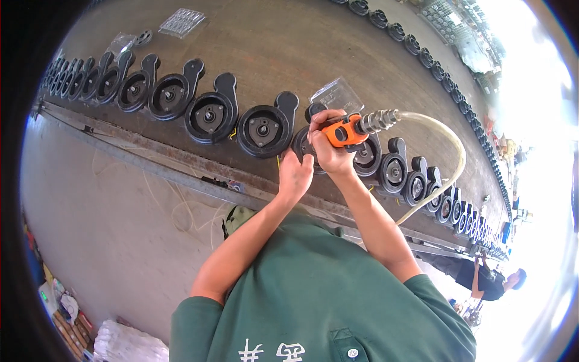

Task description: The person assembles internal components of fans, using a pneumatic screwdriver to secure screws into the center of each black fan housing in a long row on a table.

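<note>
My right hand (330, 145) is closed around an orange air-powered tool (345, 131) with a metal coupling and a clear hose. It holds the tool over a black round housing (300, 142), mostly hidden by my hands. My left hand (294, 176) grips that housing's near rim with curled fingers, the thumb beside my right hand. Just to the left sits another black housing (262, 130) with a paddle-shaped arm and a grey metal plate in its middle. To the right of the tool is one more black housing (367, 155). The tool's tip is hidden.
Matching black housings (170, 95) line the near edge of the brown table (265, 54) both ways. Another row (425, 57) runs along the far side. A clear plastic tray (338, 95) lies behind my hands. The air hose (463, 157) loops to the right. A person (491, 283) stands far right.
</note>
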{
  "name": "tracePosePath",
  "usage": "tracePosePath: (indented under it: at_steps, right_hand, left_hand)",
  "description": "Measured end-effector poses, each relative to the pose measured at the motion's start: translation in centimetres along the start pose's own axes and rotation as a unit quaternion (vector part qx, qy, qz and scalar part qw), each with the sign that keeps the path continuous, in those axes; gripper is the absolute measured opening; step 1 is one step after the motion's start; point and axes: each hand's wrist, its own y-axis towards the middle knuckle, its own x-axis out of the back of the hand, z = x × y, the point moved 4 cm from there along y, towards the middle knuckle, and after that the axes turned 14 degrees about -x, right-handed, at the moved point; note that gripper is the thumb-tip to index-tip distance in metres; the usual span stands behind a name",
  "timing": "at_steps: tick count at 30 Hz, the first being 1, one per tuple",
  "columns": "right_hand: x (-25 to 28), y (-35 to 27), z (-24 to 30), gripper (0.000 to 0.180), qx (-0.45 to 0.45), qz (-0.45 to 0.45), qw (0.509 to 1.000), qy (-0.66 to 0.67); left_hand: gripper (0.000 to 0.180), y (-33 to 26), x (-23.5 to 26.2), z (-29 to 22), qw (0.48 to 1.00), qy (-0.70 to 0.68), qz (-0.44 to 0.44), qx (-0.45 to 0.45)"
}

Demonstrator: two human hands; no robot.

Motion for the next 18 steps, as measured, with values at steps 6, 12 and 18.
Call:
tracePosePath:
  at_steps: [6,12,18]
  right_hand:
    - [0.0,-1.5,-0.3,0.030,-0.071,-0.052,0.994,0.059]
    - [0.9,-1.4,1.3,0.032,-0.031,-0.060,0.990,0.127]
    - [2.0,-1.3,1.8,0.029,-0.022,-0.092,0.991,0.095]
  left_hand:
    - [0.049,-0.3,1.1,-4.0,0.997,-0.062,0.020,0.047]
    - [0.056,-0.3,1.3,-3.6,0.998,-0.030,0.029,0.046]
    - [0.048,-0.2,1.2,-3.0,0.998,-0.033,0.012,0.052]
